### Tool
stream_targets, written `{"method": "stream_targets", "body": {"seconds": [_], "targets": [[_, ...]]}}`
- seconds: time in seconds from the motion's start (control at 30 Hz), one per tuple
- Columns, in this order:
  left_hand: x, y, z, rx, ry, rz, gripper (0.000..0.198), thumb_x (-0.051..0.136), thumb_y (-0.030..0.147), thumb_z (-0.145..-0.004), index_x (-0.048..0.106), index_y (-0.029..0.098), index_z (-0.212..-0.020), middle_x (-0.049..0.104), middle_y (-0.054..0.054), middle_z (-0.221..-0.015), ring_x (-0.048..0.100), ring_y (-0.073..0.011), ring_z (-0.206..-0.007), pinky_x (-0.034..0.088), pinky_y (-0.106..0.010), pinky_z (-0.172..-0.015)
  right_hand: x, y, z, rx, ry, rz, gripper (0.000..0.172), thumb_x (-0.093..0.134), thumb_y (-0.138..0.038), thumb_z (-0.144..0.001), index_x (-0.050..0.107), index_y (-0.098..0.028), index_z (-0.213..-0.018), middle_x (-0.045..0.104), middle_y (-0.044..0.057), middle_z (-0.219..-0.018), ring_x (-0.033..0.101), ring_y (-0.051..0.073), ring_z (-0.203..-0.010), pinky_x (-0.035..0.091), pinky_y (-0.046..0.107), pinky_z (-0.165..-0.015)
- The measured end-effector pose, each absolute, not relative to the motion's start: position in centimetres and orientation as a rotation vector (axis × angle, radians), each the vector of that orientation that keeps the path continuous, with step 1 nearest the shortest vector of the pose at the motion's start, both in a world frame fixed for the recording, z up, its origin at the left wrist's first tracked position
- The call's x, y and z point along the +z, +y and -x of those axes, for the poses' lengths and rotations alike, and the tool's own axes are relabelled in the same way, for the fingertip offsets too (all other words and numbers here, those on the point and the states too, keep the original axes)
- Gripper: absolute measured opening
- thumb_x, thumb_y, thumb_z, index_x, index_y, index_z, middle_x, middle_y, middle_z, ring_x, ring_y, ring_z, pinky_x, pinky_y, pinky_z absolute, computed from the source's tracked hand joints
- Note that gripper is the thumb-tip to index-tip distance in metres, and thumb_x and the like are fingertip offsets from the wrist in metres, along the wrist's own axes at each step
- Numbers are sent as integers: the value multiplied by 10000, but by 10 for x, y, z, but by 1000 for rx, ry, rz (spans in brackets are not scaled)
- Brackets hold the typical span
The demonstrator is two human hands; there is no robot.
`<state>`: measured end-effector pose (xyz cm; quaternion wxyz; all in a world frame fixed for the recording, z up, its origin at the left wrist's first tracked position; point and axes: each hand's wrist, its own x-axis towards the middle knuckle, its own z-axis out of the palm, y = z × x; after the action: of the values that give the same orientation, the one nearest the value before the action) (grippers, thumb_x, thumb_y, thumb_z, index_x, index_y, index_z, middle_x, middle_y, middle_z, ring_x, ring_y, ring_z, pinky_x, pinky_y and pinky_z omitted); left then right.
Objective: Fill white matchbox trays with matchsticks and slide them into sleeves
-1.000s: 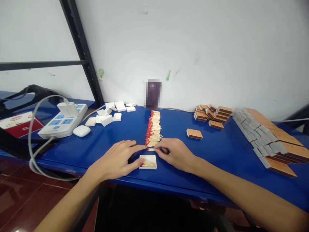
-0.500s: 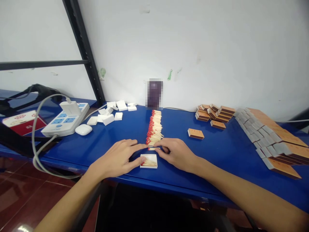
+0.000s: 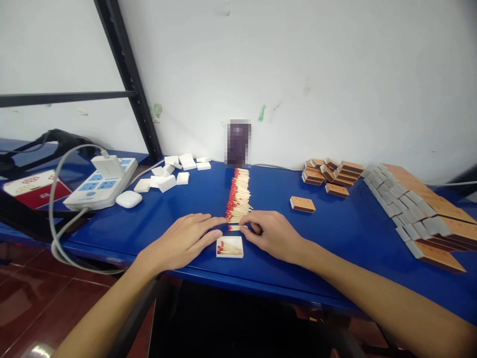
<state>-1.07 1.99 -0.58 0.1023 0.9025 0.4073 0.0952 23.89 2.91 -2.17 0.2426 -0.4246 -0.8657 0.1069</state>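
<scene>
A long row of red-headed matches runs from the wall toward me, heads to the left. A few loose matches lie just in front of its near end. My right hand pinches their bare ends between thumb and forefinger. On the other side, my left hand is spread flat, its index fingertip at the row's near left corner and its thumb above the tray's edge. Between the hands and nearer me sits a white matchbox tray with several matches in it.
One closed matchbox lies right of the row. Piled matchboxes and a large stack stand farther right. White empty trays, an earphone case and a power strip are at left. A pixelated dark object leans against the wall.
My left thumb has lifted back from the matches in the tray to its upper left edge. My right fingers stay at the loose matches, which now lie slightly apart from the row.
</scene>
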Motion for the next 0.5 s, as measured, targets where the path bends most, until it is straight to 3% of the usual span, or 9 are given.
{"method": "stream_targets", "body": {"seconds": [0.33,0.5], "targets": [[-1,21,13,244,1063,-2599,434,277,461,-1047,408,313,-1433,622,-41,-1236,570,-240,-1120,382,-445,-1040,-23,29,-239,317,-2360,1113,108,597,-192,-873,704,-176,-872,514,-48,-600,435,83,-552,319,220,-580],[1,20,15,258,1055,-2555,415,280,445,-1051,411,316,-1423,598,-29,-1301,546,-226,-1164,363,-417,-1065,-22,29,-239,315,-2346,1137,161,554,-220,-918,712,-188,-933,525,-42,-609,443,91,-561,325,225,-592]]}}
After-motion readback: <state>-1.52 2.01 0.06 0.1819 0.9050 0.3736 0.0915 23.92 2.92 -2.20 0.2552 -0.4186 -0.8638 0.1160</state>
